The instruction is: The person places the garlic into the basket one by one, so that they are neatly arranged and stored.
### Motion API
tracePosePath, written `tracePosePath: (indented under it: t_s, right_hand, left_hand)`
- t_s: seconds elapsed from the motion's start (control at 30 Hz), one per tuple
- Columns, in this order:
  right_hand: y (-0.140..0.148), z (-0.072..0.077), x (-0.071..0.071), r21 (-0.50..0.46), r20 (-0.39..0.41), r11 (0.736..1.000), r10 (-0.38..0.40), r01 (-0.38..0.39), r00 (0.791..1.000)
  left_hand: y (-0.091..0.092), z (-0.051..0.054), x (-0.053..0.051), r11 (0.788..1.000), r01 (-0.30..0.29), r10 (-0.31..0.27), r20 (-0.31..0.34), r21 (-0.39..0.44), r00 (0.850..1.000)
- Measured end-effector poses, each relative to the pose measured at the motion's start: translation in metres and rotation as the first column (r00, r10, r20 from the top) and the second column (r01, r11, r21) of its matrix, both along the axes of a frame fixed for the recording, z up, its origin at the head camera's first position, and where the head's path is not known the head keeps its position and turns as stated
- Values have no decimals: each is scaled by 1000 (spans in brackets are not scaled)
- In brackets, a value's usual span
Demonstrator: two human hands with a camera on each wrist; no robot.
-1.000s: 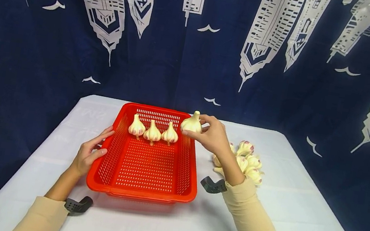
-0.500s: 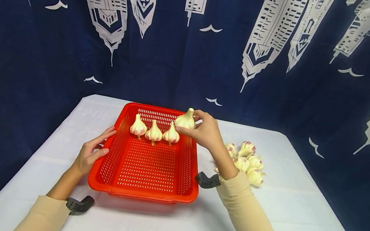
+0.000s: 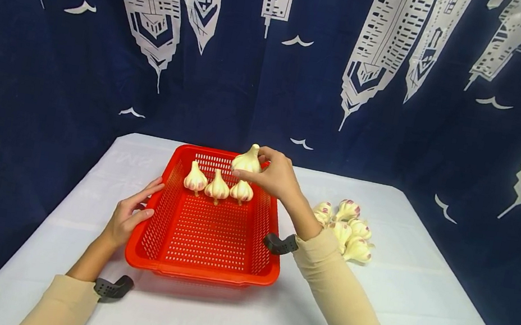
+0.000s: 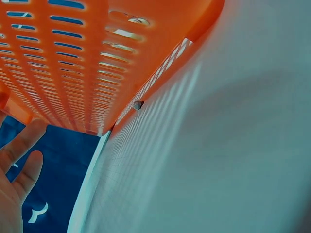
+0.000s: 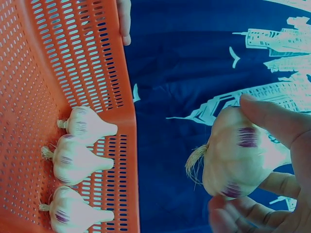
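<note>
My right hand point(image 3: 280, 174) holds a garlic bulb point(image 3: 246, 161) between thumb and fingers, stem up, above the far right part of the red plastic basket point(image 3: 200, 273). In the right wrist view the held bulb point(image 5: 235, 153) shows purple streaks and a tuft of roots. Three more garlic bulbs stand in a row along the basket's far wall: a left one point(image 3: 195, 179), a middle one point(image 3: 217, 187) and a right one point(image 3: 241, 192), partly covered by the right hand. My left hand point(image 3: 125, 219) rests against the basket's left rim, fingers extended and thumb apart.
A pile of loose garlic bulbs point(image 3: 356, 249) lies on the white tabletop point(image 3: 422, 302) right of the basket, partly behind the right forearm. A dark blue cloth point(image 3: 260, 100) with white building prints hangs behind the table.
My right hand has carried its garlic bulb leftward and slightly up, from the basket's right rim to above the rightmost bulb in the row. The left hand stays at the rim.
</note>
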State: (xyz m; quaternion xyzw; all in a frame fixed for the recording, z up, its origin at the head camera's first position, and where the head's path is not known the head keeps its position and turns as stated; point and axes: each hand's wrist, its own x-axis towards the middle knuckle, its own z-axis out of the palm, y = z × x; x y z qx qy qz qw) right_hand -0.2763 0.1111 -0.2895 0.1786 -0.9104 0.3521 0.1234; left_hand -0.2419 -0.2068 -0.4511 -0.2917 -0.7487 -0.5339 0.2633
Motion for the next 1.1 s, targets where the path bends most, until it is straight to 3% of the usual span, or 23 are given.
tracePosePath:
  t_s: [0.4,0.8,1.1]
  right_hand:
    - [-16,-6,-16,-9,-43,1000,28,-28,999]
    - [-36,-10,-23,15,2,999,36,-36,999]
    - [-52,-14,-27,1,48,996,90,-90,995]
  left_hand:
    - [0,0,1,1000,0,0,3,7,1000]
    - [1,2,1,1000,18,-18,-8,11,1000]
    - [1,2,2,1000,11,-11,-4,2,1000]
